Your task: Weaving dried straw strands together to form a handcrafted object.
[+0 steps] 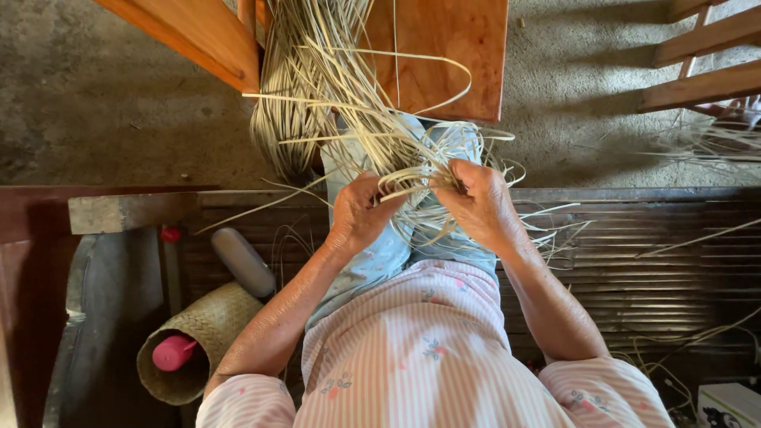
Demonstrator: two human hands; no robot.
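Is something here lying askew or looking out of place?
Yes. The woven basket lies tipped on its side on the floor, left of the person, with a pink object sticking from its mouth. Loose straw strips also trail sideways.

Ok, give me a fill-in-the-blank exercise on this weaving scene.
1. Both hands, left hand and right hand, grip pale ____ strips.
2. The woven basket lies on its ____.
3. A ____ bottle pokes from the basket's mouth.

Missing words: rattan; side; pink
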